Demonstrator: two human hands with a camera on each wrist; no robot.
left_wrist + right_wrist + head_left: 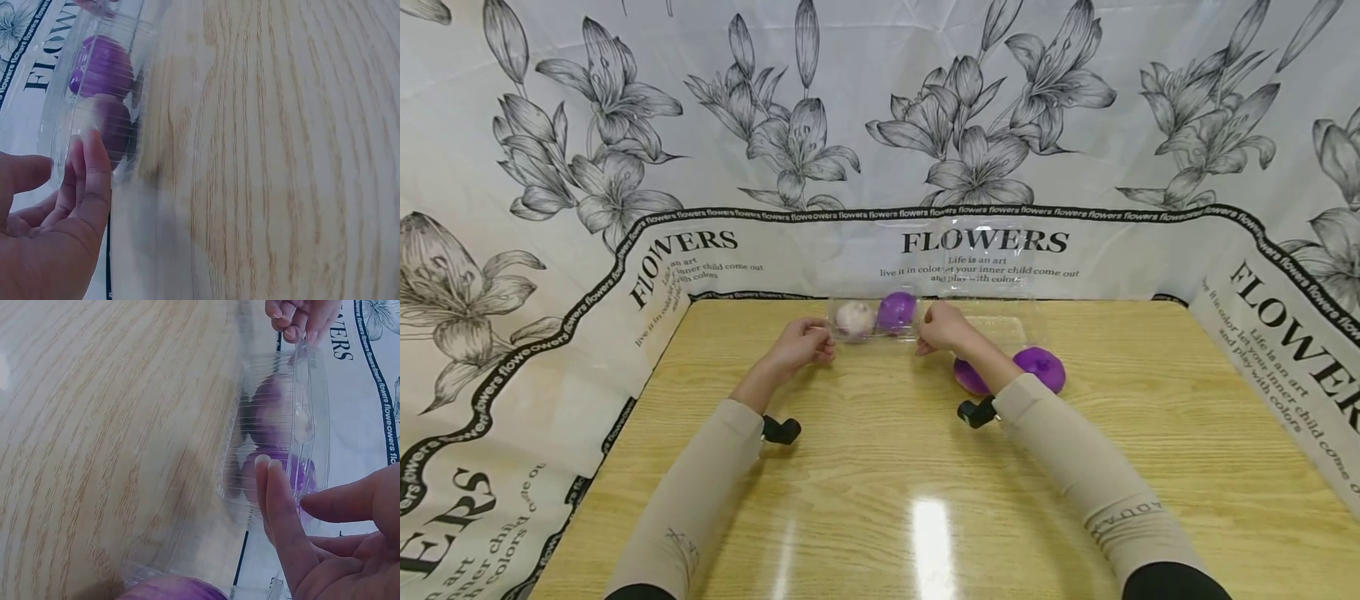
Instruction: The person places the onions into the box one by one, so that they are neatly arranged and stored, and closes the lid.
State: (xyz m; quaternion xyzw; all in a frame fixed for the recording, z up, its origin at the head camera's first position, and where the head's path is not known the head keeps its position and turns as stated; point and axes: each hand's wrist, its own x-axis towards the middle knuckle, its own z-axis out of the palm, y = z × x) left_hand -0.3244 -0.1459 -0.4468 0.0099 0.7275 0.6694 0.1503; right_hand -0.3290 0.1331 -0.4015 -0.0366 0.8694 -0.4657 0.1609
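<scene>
The head camera looks forward and down from above the sleeves (696, 492), farthest off, taking in the wood-grain tabletop (865, 475) and the flower-print cloth (820, 258) behind it. The left wrist camera looks from close behind the left hand (59, 225), turned sideways with the cloth at left; the right wrist camera, similarly near the right hand (328, 540), has the cloth at right. Both wrist views share the clear plastic container (302, 419) from opposite ends, each catching the other hand at its top edge.
</scene>
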